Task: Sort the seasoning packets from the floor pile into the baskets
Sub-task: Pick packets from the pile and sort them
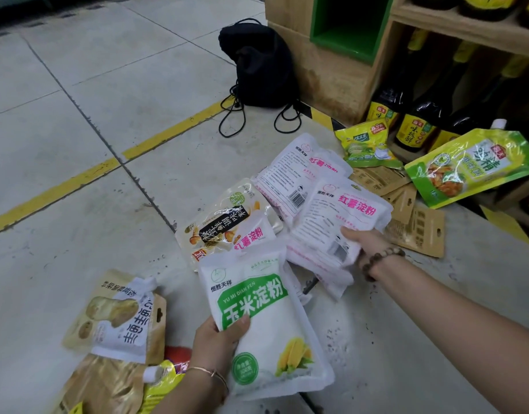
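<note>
1. Packets (227,225) lie heaped on the tiled floor (78,144) beside a wooden shelf (332,70).
2. Left hand (218,342) grips a green-labelled packet (266,333) in front of the heap, thumb clamped across its front.
3. Right hand (363,243) pinches a pink-labelled packet (338,216) atop the heap, thumb on top, fingers hidden beneath.

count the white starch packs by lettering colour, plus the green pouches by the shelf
green-lettered pack: 1
pink-lettered pack: 3 with lettering showing; more may lie beneath
green pouch: 2
total: 6
</note>
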